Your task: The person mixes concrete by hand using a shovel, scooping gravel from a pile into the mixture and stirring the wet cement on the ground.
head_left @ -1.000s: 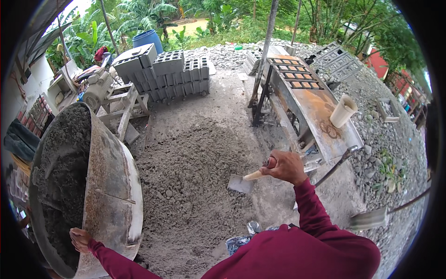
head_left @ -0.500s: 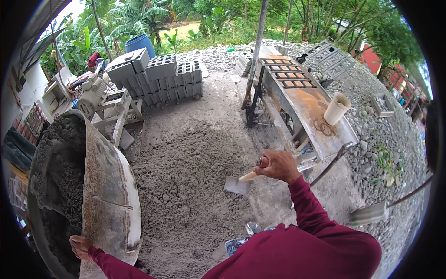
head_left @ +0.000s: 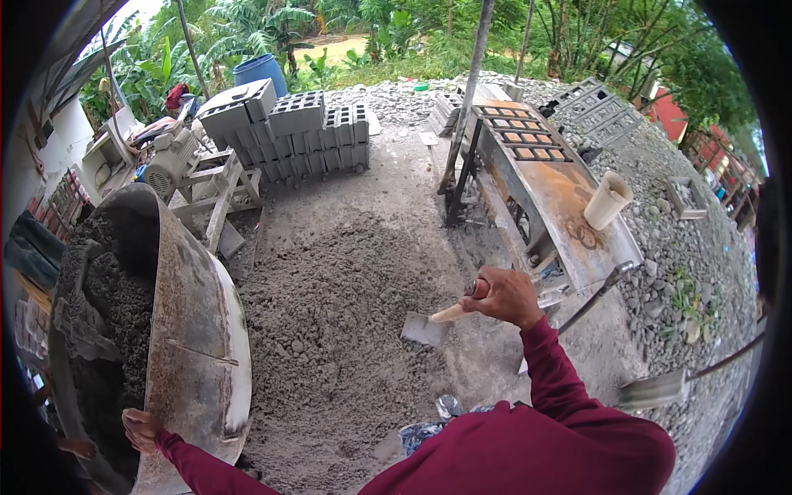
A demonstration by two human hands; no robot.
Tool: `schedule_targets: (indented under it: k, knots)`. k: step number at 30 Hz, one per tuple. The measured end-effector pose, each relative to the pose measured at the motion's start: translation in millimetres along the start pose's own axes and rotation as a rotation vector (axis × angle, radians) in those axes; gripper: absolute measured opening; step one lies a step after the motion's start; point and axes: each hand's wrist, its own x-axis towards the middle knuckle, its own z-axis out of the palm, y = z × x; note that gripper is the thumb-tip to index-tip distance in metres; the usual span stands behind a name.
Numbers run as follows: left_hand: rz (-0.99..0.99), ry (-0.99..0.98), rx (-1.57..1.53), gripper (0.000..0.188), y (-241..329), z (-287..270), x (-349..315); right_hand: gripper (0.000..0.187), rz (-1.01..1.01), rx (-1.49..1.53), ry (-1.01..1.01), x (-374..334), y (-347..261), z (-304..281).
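My left hand (head_left: 142, 430) is closed over the rim of a large rusty mixer drum (head_left: 196, 330), which is tipped with its mouth to the left. Dark wet concrete mix (head_left: 124, 330) lies inside it. My right hand (head_left: 505, 297) grips the reddish top of a shovel (head_left: 450, 313) with a pale wooden shaft. Its flat grey blade (head_left: 426, 329) rests at the right edge of a spread heap of mix (head_left: 330, 313) on the ground. Another person's hand (head_left: 77, 448) shows beside the drum at the lower left.
Stacked grey hollow blocks (head_left: 289, 136) stand behind the heap, right of a motor (head_left: 171, 161) on a frame. At right is a metal block-moulding table (head_left: 549, 177) bearing a pale cylindrical container (head_left: 608, 200). Another shovel (head_left: 656, 388) lies near the gravel (head_left: 701, 256).
The view has shifted slightly, so the surroundings sit a little further right. Another person's hand shows more plainly beside the drum. Both my hands keep their grips.
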Motion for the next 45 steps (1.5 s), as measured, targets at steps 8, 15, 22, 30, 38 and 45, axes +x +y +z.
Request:
schedule_targets:
  k: [8, 15, 22, 30, 38, 45]
  knots:
    - [-0.002, -0.033, -0.014, 0.053, 0.0, -0.6, 0.8, 0.040, 0.013, 0.073, 0.009, 4.7, -2.5, -0.2]
    - [-0.003, -0.064, -0.023, 0.054, 0.5, 1.0, 1.7, 0.044, 0.018, 0.059, 0.060, 6.2, 1.9, 6.3]
    - [0.019, -0.047, -0.028, 0.055, -3.1, 2.3, 3.3, 0.044, 0.027, 0.078, 0.049, 3.5, -1.5, 4.7]
    - [-0.009, -0.034, -0.040, 0.055, 3.3, -3.3, 1.4, 0.045, 0.027, 0.046, 0.045, 2.7, -1.9, 6.9]
    - [0.004, -0.024, -0.049, 0.055, 2.6, -0.3, 0.7, 0.047, 0.027, 0.031, 0.044, 1.9, -1.6, 7.4]
    - [0.027, -0.007, -0.044, 0.055, -1.6, 2.1, 2.6, 0.046, 0.032, 0.038, 0.032, 3.0, -4.6, 8.0]
